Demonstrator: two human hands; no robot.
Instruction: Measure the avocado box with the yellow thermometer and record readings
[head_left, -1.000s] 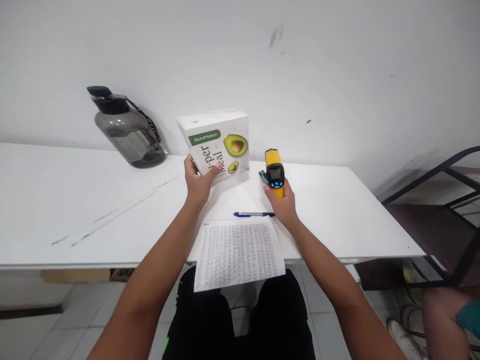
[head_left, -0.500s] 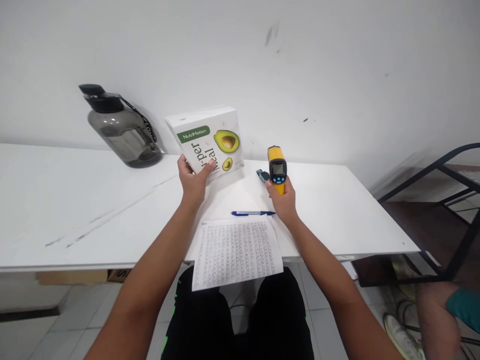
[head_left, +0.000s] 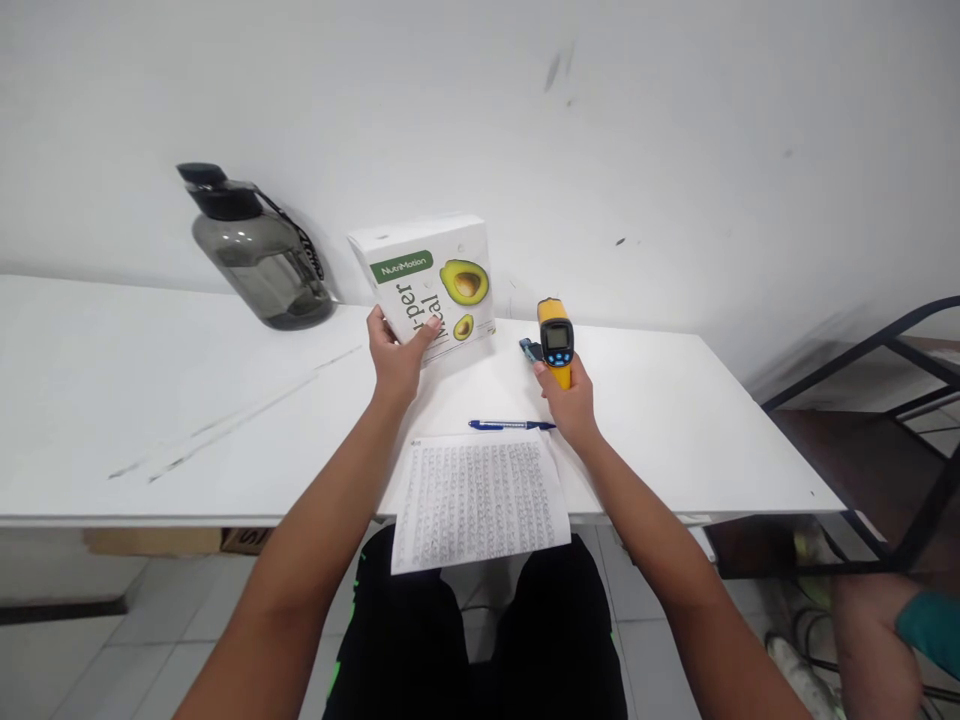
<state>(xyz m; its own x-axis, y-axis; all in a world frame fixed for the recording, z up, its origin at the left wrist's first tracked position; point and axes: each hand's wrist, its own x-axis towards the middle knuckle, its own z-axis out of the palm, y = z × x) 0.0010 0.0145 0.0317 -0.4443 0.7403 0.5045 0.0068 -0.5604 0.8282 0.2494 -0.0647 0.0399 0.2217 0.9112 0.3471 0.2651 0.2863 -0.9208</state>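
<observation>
My left hand (head_left: 399, 362) grips the lower left side of a white carton (head_left: 431, 285) printed with avocados and a green label, its thumb across the front. The carton is tilted over the back of the table. In my right hand (head_left: 570, 400) is a yellow and black infrared thermometer (head_left: 556, 335), held upright by its handle with its small screen facing me. Just behind its left side lies a small dark blue-green object (head_left: 529, 348), partly hidden. Below, a blue pen (head_left: 510, 425) lies above a printed sheet of paper (head_left: 480, 505), which overhangs the table's front edge.
A big grey-tinted water bottle (head_left: 262, 265) with a black lid stands at the back left, by the wall. The white table (head_left: 187, 400) ends at the right near a black metal frame (head_left: 862, 350). Another person's leg (head_left: 874, 635) shows at the lower right.
The view has shifted slightly, so most things sit a little further right. The thermometer now covers more of the small dark object. Both hands keep their holds.
</observation>
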